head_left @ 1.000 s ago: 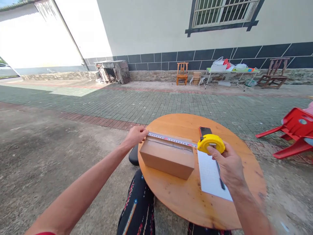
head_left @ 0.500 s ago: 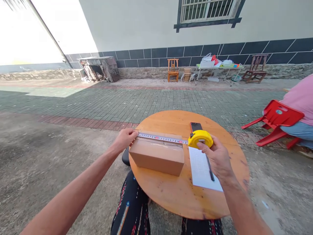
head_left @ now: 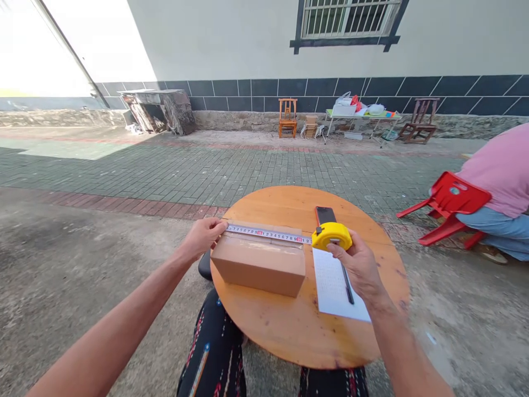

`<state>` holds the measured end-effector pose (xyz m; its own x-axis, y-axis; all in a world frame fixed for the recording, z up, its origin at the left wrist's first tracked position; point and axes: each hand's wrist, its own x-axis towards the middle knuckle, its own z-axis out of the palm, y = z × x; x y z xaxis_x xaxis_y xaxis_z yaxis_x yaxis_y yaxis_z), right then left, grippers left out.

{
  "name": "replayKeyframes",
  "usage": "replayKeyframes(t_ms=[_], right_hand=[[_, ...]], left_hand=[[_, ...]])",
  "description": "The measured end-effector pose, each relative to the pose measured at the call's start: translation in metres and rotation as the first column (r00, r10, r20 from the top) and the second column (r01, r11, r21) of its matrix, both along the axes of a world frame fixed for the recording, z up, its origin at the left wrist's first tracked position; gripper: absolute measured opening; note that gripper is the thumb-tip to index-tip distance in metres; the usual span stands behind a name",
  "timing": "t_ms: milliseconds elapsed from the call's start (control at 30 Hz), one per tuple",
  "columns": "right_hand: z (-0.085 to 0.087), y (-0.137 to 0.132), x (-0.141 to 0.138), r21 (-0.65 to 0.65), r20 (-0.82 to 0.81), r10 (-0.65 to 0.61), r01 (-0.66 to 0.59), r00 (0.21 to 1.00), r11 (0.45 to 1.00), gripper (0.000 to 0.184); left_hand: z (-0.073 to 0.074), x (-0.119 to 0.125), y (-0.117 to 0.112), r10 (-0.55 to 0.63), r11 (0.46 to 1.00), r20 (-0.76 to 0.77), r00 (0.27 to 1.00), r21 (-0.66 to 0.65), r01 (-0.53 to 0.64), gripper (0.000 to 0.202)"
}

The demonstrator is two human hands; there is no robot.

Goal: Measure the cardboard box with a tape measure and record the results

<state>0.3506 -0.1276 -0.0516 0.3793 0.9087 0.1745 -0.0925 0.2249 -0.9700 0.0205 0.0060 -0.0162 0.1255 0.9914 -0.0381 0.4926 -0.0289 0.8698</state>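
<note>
A brown cardboard box (head_left: 258,264) lies on the round wooden table (head_left: 285,336). Across its top runs the white blade of a yellow tape measure (head_left: 332,236), drawn out from left to right. My left hand (head_left: 204,238) pinches the blade's end at the box's left edge. Past the box's right edge, my right hand (head_left: 357,264) grips the yellow case. Beneath that hand are a sheet of written paper (head_left: 330,286) and a black pen (head_left: 347,285) resting on it. Just behind the case lies a phone (head_left: 325,214) with a red edge.
At the right, a person in a pink top (head_left: 500,165) sits on a red plastic chair (head_left: 458,193). By the far wall stand a wooden chair (head_left: 287,117), a loaded folding table (head_left: 363,116), a darker chair (head_left: 420,121) and a worn cabinet (head_left: 159,110).
The view has turned slightly, so the table and both hands appear a little farther left. Both hands keep their hold, and the blade stays stretched across the box.
</note>
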Motion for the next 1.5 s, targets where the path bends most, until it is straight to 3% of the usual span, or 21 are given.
replayKeyframes(t_ms=[433, 633, 767, 933, 1100, 1267, 1500], right_hand=[[0.003, -0.003, 0.001, 0.002, 0.002, 0.019, -0.019, 1.000, 1.000, 0.050], [0.005, -0.003, 0.001, -0.020, 0.064, 0.000, 0.002, 0.998, 1.000, 0.051], [0.016, -0.011, -0.009, -0.023, 0.158, -0.040, 0.045, 0.987, 0.999, 0.052], [0.031, -0.054, -0.049, 0.002, 0.376, -0.166, 0.178, 0.912, 0.984, 0.045], [0.017, -0.097, -0.119, 0.129, 0.546, -0.284, 0.257, 0.788, 0.958, 0.057], [-0.004, -0.102, -0.167, 0.264, 0.669, -0.392, 0.291, 0.631, 0.919, 0.064], [-0.009, -0.096, -0.196, 0.186, 0.667, -0.377, 0.347, 0.643, 0.919, 0.068]], left_hand=[[0.004, -0.003, 0.002, -0.037, 0.998, -0.044, 0.998, 0.046, 0.039, 0.040], [-0.001, -0.002, 0.003, -0.031, 0.999, -0.030, 0.999, 0.026, 0.032, 0.037], [0.000, -0.006, 0.005, 0.013, 0.997, -0.015, 1.000, 0.076, -0.012, 0.033], [0.021, -0.006, 0.009, 0.024, 0.982, 0.030, 0.999, 0.185, -0.029, 0.031], [0.035, 0.035, 0.011, -0.241, 0.948, -0.019, 0.970, 0.208, 0.240, 0.027], [0.024, 0.076, 0.020, -0.391, 0.887, -0.103, 0.915, 0.221, 0.404, 0.022], [0.009, 0.080, 0.029, -0.451, 0.852, -0.151, 0.880, 0.221, 0.475, 0.025]])
